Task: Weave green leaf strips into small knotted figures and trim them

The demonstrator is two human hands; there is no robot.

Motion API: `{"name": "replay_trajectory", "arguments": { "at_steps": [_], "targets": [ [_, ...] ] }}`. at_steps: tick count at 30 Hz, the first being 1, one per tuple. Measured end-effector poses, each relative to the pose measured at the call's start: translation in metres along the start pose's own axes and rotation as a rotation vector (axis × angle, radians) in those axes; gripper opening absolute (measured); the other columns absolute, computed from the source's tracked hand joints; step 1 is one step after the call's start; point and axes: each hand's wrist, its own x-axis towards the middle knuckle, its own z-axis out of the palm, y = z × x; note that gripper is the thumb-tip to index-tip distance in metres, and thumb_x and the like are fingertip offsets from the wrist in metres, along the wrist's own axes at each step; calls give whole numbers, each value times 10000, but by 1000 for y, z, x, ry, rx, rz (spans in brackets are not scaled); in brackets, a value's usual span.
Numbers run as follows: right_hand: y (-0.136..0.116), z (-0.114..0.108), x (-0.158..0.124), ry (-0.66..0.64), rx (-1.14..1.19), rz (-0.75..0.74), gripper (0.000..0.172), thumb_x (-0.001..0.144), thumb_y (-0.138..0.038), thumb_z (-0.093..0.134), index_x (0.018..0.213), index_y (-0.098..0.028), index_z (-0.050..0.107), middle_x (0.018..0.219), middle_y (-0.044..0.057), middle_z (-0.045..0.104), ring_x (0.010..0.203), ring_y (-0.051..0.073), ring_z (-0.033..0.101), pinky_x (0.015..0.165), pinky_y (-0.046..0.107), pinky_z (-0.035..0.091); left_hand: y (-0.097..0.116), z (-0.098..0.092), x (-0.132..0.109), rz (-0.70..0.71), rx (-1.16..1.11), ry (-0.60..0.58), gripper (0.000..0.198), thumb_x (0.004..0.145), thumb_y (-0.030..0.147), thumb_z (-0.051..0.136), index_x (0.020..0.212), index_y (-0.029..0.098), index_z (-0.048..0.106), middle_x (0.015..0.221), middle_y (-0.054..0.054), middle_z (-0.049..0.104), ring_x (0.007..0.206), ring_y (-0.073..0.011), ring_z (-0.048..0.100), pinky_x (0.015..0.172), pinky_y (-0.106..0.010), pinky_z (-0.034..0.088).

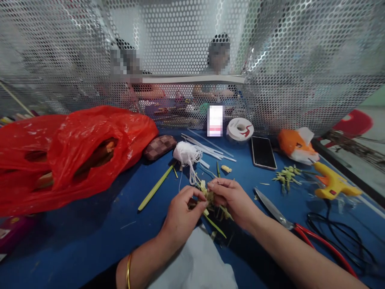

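My left hand [182,212] and my right hand [230,198] meet over the blue table [90,237], both pinching a small bundle of pale green leaf strips [209,197]. Thin white thread runs from the bundle up to a loose white thread ball [185,153] just behind it. Green strip ends [215,224] stick out below my fingers. A gold bangle [128,271] sits on my left wrist.
A big red plastic bag [72,150] fills the left. A checkered pouch [159,146], a ribbon spool [240,129], a phone [263,152], an orange fox figure [296,145], a yellow glue gun [333,184] and red-handled scissors [282,218] lie around. A perforated metal screen [300,68] stands behind, with two people beyond it.
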Motion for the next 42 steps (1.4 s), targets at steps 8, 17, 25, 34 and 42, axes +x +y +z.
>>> {"name": "replay_trajectory", "arguments": {
  "at_steps": [8, 17, 25, 34, 42],
  "targets": [
    [2, 2, -1, 12, -68, -34, 364, 641, -451, 787, 576, -157, 582, 495, -64, 442, 462, 56, 312, 473, 222, 239, -3, 1, 1, -57, -109, -58, 66, 709, 161, 621, 763, 173, 657, 869, -38, 623, 693, -136, 584, 604, -255, 466],
    [0, 4, -3, 48, 23, -37, 346, 628, -442, 816, 618, -158, 620, 524, -63, 455, 478, 60, 325, 480, 221, 272, 3, 1, 1, -209, -321, -68, 92, 657, 241, 721, 654, 157, 685, 729, -22, 606, 591, -119, 547, 530, -241, 465],
    [-5, -3, 0, 78, -34, -96, 303, 714, -417, 721, 874, -167, 660, 524, -74, 440, 502, 103, 412, 542, 261, 329, 11, -4, 7, -425, -651, 170, 268, 581, 330, 815, 685, 147, 650, 667, -10, 657, 571, -112, 582, 544, -229, 511],
    [-9, -15, -1, -96, -855, -431, 178, 821, -253, 622, 647, -222, 644, 663, -2, 553, 663, 170, 533, 628, 298, 370, 7, -5, 8, -324, -400, 205, 206, 662, 330, 736, 744, 164, 647, 638, 20, 622, 554, -107, 578, 453, -188, 457],
    [-8, -4, -5, -135, -516, -387, 227, 846, -330, 617, 662, -202, 584, 795, 22, 581, 698, 155, 521, 659, 299, 428, 1, -4, 6, -257, -261, 29, 154, 697, 304, 669, 729, 161, 622, 710, 2, 599, 607, -131, 567, 506, -257, 521]
  ]
}}
